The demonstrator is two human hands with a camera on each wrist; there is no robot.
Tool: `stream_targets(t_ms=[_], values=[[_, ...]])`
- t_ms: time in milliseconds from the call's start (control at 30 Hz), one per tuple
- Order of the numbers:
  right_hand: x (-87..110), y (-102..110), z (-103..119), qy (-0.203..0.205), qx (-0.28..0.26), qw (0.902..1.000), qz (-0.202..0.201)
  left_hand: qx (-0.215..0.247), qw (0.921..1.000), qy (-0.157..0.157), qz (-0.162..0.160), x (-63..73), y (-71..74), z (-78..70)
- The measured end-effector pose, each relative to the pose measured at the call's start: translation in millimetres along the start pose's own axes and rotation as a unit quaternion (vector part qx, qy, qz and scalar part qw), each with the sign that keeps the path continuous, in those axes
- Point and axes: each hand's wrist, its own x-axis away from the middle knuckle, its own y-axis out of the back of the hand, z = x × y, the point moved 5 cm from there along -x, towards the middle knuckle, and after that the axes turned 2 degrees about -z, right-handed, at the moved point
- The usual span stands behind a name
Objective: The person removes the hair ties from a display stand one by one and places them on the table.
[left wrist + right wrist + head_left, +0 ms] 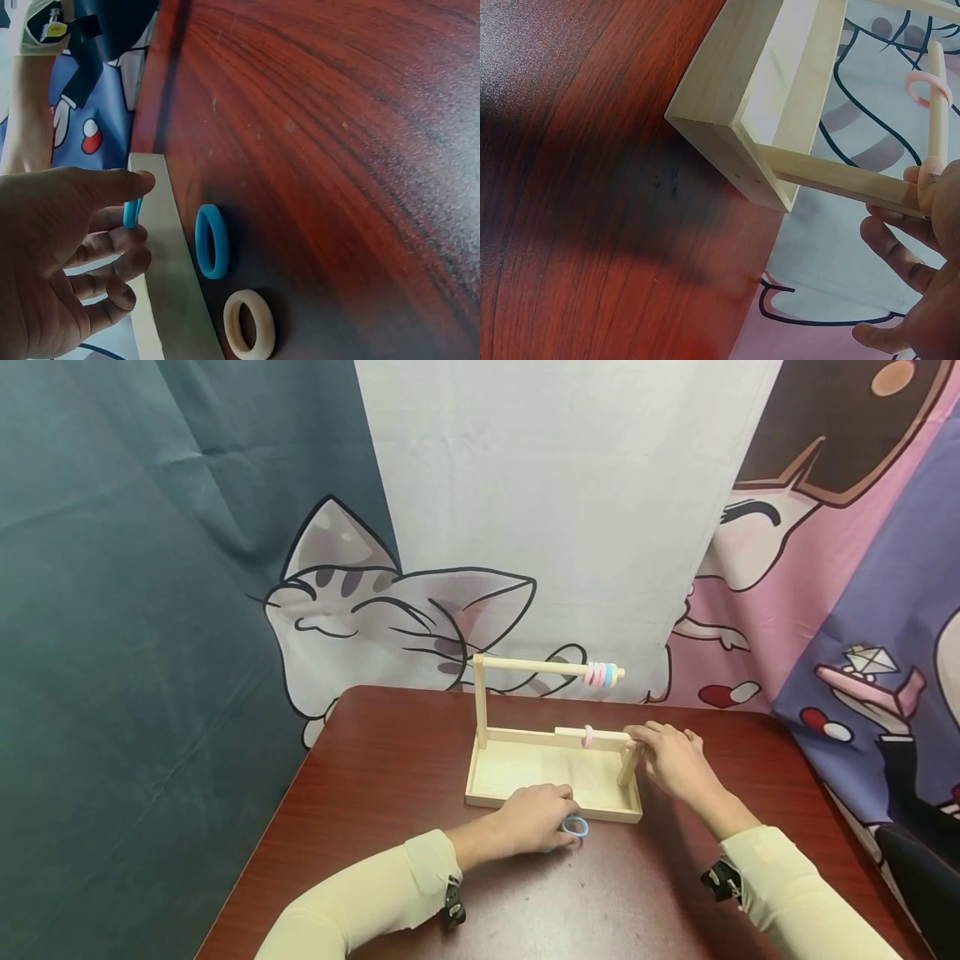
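Observation:
Low over the front edge of the wooden tray [525, 804], my left hand [534, 818] pinches a blue ring [132, 213] between thumb and fingers. On the table beside the tray, a second blue ring [212, 241] and a beige ring [250, 325] show in the left wrist view. My right hand [670, 760] grips the top of the short wooden post [840, 178], where the lower rod [938, 127] joins it. One pink ring [587, 737] hangs around that rod. Several pink, white and blue rings [597, 674] sit near the free end of the upper rod [532, 666].
A tall post [481, 702] at the tray's left end carries the upper rod. The reddish-brown table [390, 760] ends at a hanging cloth [555, 510] printed with cartoon figures. Both sleeves [375, 893] have a small black device strapped at the cuff.

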Motion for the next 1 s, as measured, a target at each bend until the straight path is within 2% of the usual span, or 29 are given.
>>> stream_targets(t_ms=[167, 333, 567, 700, 1000], values=[[0.1, -0.2, -0.6, 0.0, -0.002, 1.0, -0.001, -0.009, 0.9997, -0.018, -0.011, 0.6, -2.8, -3.4], [-0.3, -0.2, -0.2, 0.001, -0.006, 1.0, -0.002, 0.003, 0.9995, -0.03, -0.009, -0.1, -6.1, -5.2], [1.2, -1.3, -0.1, -0.002, -0.005, 1.0, 0.001, 0.026, 0.9994, -0.022, 0.007, 0.1, -11.1, -6.0], [0.8, -1.5, -0.8, -0.003, -0.004, 1.0, 0.0, 0.02, 0.9996, -0.014, 0.014, 0.1, -13.0, -5.4], [-0.1, -1.1, -0.1, 0.001, -0.006, 1.0, -0.008, 0.017, 0.9998, -0.014, 0.004, 2.0, -13.1, -5.8]])
